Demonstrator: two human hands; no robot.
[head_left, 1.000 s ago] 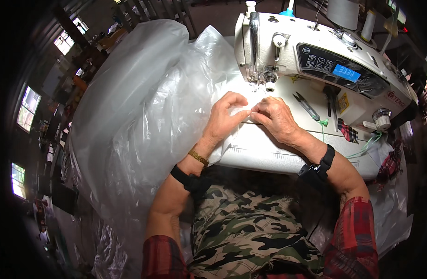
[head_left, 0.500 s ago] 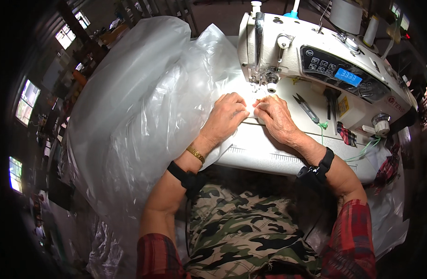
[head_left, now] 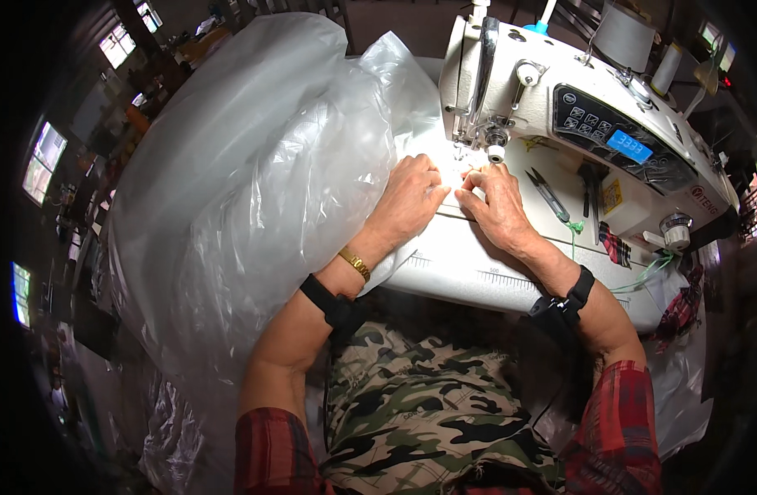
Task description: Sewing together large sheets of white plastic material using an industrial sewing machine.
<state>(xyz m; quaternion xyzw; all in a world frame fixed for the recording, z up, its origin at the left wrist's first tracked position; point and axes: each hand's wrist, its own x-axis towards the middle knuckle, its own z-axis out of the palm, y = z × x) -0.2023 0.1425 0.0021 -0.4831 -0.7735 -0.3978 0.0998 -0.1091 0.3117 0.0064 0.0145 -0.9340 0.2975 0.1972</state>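
Observation:
A large sheet of translucent white plastic (head_left: 255,173) is heaped over the left of the table and runs up to a white sewing machine (head_left: 510,82). My left hand (head_left: 405,202) is closed on the plastic's right edge, just in front of the needle area. Close beside it, my right hand (head_left: 500,206) has its thumb and fingers pinched together near the presser foot (head_left: 463,155). Bright lamp glare washes out whatever lies between those fingertips. The thumbs of both hands nearly meet.
Thread snips (head_left: 550,196) lie on the machine bed (head_left: 469,264), right of my right hand. Green thread (head_left: 642,276) and a plaid cloth scrap (head_left: 616,246) are farther right. Thread cones (head_left: 624,37) stand behind the machine head. A lit control panel (head_left: 622,140) faces me.
The view has shifted a little, so the machine appears farther right. My right fingers have changed their pinch slightly near the needle; my left hand stays on the plastic.

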